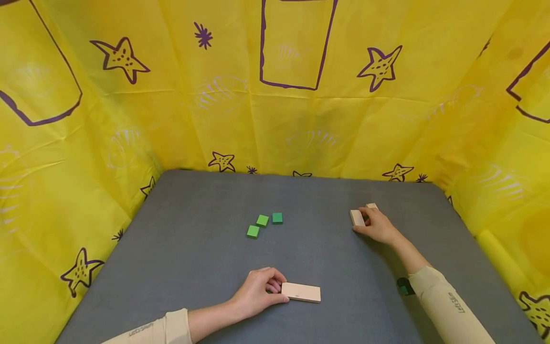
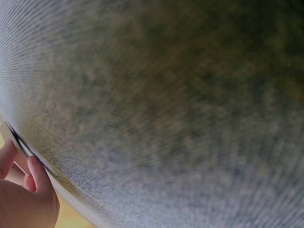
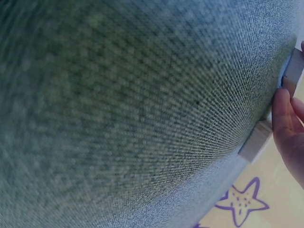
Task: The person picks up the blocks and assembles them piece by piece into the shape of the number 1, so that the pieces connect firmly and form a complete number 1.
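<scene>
My left hand (image 1: 259, 291) pinches the left end of a flat wooden plank (image 1: 302, 292) near the front middle of the table, thumb on the near side and fingers on the far side. A sliver of green shows by its curled fingers, mostly hidden. Farther back on the right, my right hand (image 1: 378, 227) grips a small wooden block (image 1: 357, 218) between thumb and fingers. Just beyond its knuckles lies a second wooden block (image 1: 372, 206), partly covered; the right wrist view shows this block (image 3: 256, 141) apart from the held one (image 3: 293, 73).
Two light green square blocks (image 1: 253, 232) and a darker green one (image 1: 277, 218) lie around the middle of the grey table (image 1: 206, 200). Beside the right sleeve is another dark green piece (image 1: 405, 288), partly hidden. Yellow patterned cloth (image 1: 240, 119) walls the back and sides.
</scene>
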Action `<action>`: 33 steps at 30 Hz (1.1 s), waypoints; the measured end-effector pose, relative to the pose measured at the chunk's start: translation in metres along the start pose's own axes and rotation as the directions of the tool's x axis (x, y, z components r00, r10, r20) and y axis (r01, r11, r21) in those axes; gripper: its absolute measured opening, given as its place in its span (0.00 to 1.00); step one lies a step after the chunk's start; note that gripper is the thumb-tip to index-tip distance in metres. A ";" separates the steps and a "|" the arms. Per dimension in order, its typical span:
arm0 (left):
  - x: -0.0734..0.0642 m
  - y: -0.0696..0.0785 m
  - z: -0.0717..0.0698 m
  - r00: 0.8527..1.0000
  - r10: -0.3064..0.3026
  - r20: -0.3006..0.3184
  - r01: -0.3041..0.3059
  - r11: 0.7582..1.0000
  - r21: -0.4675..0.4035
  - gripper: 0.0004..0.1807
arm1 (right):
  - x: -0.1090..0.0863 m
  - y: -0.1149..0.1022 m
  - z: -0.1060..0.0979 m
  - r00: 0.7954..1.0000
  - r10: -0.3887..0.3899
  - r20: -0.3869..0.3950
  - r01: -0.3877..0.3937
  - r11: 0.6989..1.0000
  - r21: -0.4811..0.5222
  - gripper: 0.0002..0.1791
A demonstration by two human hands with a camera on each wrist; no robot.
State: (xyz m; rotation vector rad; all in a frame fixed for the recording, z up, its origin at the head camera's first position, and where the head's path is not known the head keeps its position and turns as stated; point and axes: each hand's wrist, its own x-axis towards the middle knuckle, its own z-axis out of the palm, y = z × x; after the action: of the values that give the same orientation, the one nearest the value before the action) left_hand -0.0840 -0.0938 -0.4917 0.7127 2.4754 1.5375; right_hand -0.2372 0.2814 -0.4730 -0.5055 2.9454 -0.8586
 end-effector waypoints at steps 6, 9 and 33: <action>-0.001 0.001 -0.001 1.000 -0.009 0.013 0.009 1.000 -0.006 0.17 | 0.000 -0.001 0.000 1.000 -0.004 -0.001 0.004 1.000 0.013 0.35; -0.001 0.002 -0.001 1.000 -0.020 0.020 0.020 1.000 -0.004 0.17 | -0.001 -0.001 0.000 1.000 0.001 0.000 -0.001 1.000 0.013 0.35; 0.000 0.000 -0.001 0.999 -0.009 0.037 0.007 0.999 0.049 0.17 | -0.002 -0.003 -0.002 1.000 0.005 0.023 -0.005 1.000 -0.002 0.38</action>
State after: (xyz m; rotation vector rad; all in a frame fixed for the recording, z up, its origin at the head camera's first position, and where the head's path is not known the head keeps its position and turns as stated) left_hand -0.0841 -0.0946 -0.4915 0.7309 2.4937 1.4522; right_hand -0.2350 0.2810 -0.4701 -0.5046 2.9255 -0.8439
